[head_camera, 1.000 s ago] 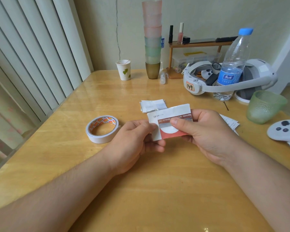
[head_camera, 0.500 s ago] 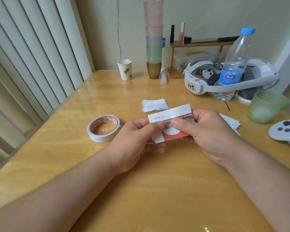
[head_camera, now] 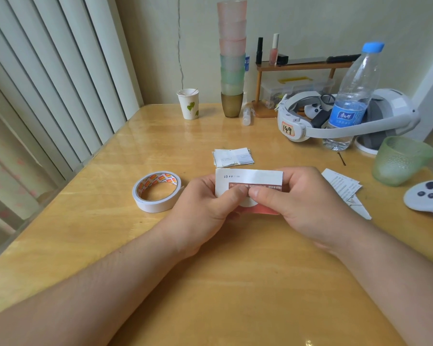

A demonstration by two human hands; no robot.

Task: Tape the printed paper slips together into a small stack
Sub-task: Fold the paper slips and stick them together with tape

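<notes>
A white slip with a red printed band (head_camera: 250, 179) is held upright above the tabletop (head_camera: 235, 283), pinched at its middle. Just behind it a small stack of folded printed slips (head_camera: 233, 158) lies flat, with more loose slips (head_camera: 343, 187) to the right. A roll of white tape (head_camera: 157, 191) lies flat to the left.

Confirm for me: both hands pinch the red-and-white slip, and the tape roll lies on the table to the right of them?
Not quite. The head view shows the tape roll left of the hands. The left hand and right hand do both pinch the red-and-white slip.
</notes>
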